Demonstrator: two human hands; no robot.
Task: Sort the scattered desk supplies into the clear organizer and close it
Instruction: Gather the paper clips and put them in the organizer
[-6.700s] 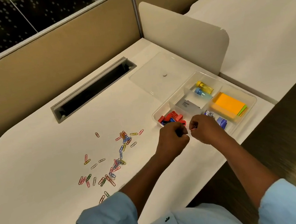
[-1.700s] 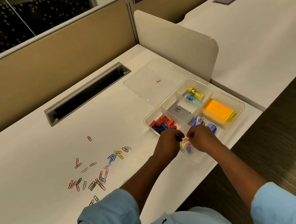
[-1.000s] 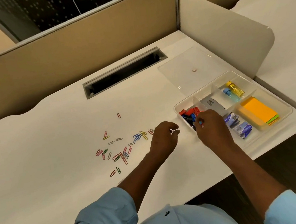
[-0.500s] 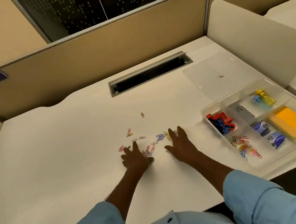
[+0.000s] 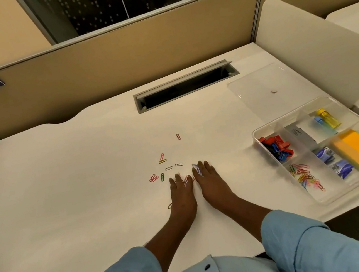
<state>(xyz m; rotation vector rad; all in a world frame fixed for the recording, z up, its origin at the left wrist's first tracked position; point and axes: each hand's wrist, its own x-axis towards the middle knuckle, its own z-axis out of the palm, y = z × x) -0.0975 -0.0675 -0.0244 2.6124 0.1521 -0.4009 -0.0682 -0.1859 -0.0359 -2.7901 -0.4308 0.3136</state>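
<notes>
Several paper clips (image 5: pixel 162 158) on white desk (image 5: pixel 64 173), tan partition (image 5: pixel 118 59)

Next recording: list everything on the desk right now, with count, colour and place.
loose wire paper clips: about a dozen showing, mixed colours, centre of the white desk
clear plastic compartment organizer: one, transparent, desk's right edge, open
clear flat lid: one, transparent, on the desk behind the organizer
plastic clamp clips: a pile, red and blue, far-left compartment
sorted paper clips: a heap, mixed colours, near-left compartment
labelled box: one, white-grey, far-middle compartment
sticky note pad: one stack, orange over green, near-right compartment
small packets: two, blue and white, near-middle compartment
small plastic items: two, yellow and blue, far-right compartment
cable slot: one, grey, desk rear
left hand: flat on the desk, fingers among clips
right hand: flat beside it, fingertips at blue clips
</notes>
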